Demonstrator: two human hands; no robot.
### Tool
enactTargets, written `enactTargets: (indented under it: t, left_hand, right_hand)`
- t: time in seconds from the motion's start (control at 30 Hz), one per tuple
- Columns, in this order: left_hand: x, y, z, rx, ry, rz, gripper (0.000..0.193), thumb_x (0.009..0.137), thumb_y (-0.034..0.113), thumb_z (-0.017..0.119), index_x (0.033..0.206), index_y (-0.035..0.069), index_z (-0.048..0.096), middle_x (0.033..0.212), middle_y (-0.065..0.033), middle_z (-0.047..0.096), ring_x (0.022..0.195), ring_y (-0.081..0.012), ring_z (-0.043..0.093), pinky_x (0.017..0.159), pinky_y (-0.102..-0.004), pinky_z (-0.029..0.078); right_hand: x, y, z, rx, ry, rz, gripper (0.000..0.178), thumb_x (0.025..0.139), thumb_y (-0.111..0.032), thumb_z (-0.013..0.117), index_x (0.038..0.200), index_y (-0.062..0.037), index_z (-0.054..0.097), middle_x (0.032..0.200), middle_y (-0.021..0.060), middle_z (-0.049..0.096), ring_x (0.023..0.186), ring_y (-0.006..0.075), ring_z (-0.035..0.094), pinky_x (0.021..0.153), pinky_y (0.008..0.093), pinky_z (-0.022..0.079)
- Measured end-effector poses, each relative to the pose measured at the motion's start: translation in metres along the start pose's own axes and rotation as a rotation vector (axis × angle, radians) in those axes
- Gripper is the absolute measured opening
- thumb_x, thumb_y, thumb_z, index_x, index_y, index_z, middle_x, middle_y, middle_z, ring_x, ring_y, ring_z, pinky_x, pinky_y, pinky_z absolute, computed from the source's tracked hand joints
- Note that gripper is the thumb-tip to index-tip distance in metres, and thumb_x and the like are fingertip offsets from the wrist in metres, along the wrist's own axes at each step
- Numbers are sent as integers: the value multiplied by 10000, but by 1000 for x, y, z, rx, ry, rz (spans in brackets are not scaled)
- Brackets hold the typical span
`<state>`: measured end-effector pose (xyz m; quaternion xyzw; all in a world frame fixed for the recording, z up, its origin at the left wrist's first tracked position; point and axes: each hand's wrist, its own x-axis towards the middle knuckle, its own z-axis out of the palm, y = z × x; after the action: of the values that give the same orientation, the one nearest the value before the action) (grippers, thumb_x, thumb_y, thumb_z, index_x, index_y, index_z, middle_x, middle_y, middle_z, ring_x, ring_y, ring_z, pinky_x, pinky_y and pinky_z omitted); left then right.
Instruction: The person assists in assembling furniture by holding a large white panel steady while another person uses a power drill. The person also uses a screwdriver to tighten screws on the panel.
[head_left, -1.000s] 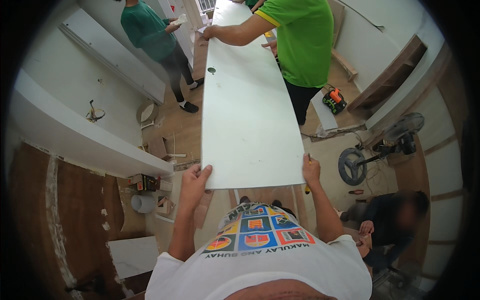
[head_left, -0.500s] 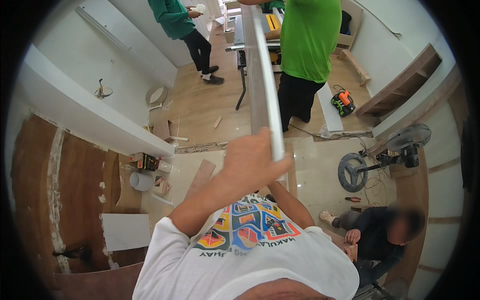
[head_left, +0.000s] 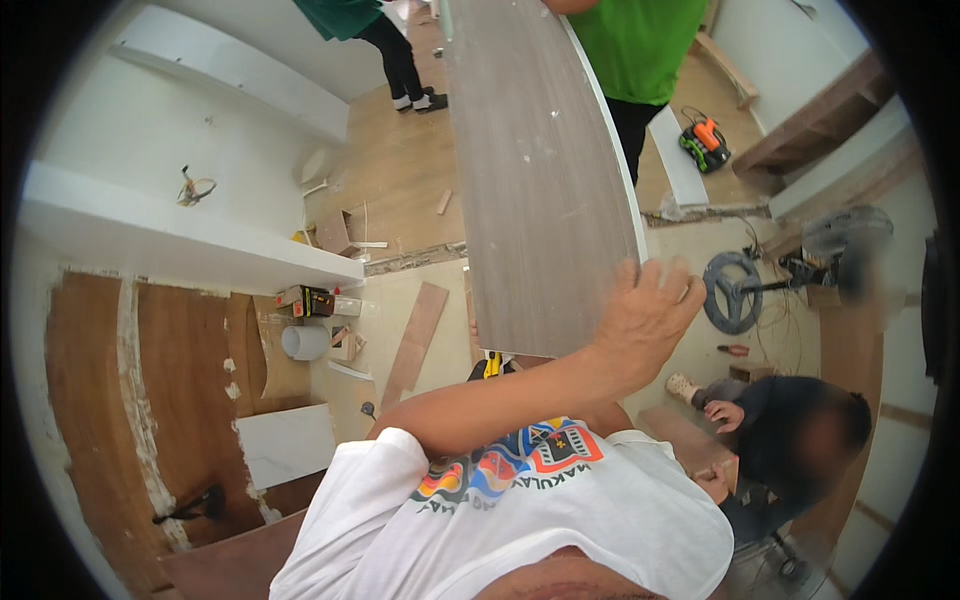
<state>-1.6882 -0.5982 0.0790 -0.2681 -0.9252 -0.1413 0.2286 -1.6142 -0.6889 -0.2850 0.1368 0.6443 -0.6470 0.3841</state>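
Note:
A long grey-brown wood-grain board (head_left: 540,170) with a white right edge stretches away from my chest, its broad face up. My left hand (head_left: 645,325) crosses over to the board's right edge near its close end. Its fingers are bent and apart, slightly smeared, and reach past the edge. My right arm passes beneath my left arm and under the board. Only fingertips that seem to be of my right hand (head_left: 474,328) show, curled at the board's left edge. A yellow-and-black tool (head_left: 490,368), partly hidden, is below the board's near end.
A person in a green shirt (head_left: 640,50) stands beside the far end, another person's legs (head_left: 395,65) farther left. A person in dark clothes (head_left: 790,450) sits at right, near a fan (head_left: 840,245). Wood strips (head_left: 415,340) and a white bucket (head_left: 304,342) lie left.
The board has turned from on edge to broad face up. My left hand has moved right with its edge, and its fingers have loosened. The view has shifted.

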Motion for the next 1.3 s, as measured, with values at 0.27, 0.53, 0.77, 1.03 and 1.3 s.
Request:
enactTargets:
  t: [0.27, 0.53, 0.77, 1.03, 1.3]
  left_hand:
    - [-2, -34, 89, -163, -503, 339, 422, 900, 421, 573, 771, 47, 719, 823, -124, 670, 1026, -335, 583, 1078, -650, 269]
    - [-50, -51, 136, -327, -604, 379, 535, 975, 482, 495, 924, 21, 760, 922, -121, 656, 1066, -316, 546, 1118, -690, 207]
    - [-61, -65, 159, -358, -483, 437, 500, 931, 482, 560, 1058, 18, 697, 1165, -184, 616, 1289, -380, 453, 1117, -699, 196]
    - [-113, -100, 147, -483, -625, 523, 698, 896, 370, 649, 1486, 71, 428, 1604, -203, 285, 1485, -413, 252, 1165, -654, 211]
    - [-208, -138, 147, -242, -790, 540, 707, 905, 135, 554, 1571, 113, 317, 1633, -165, 265, 1495, -419, 246, 1172, -659, 186]
  right_hand:
    - [10, 8, 32, 105, 95, 82, 574, 1017, -507, 449, 1004, 21, 672, 850, 214, 684, 743, 332, 669, 697, 480, 511]
    - [20, 21, 50, 205, 231, 161, 574, 1018, -510, 444, 1016, 17, 671, 856, 208, 682, 739, 327, 666, 693, 477, 512]
    - [32, 22, 66, 267, 310, 189, 575, 1019, -513, 440, 1026, 14, 669, 861, 203, 680, 736, 322, 664, 689, 475, 514]
    - [40, 19, 71, 381, 363, 215, 576, 1020, -517, 435, 1039, 10, 668, 867, 197, 678, 731, 318, 661, 685, 473, 516]
    - [44, 12, 81, 484, 346, 237, 577, 1020, -520, 430, 1051, 6, 666, 873, 190, 676, 727, 313, 659, 681, 471, 517]
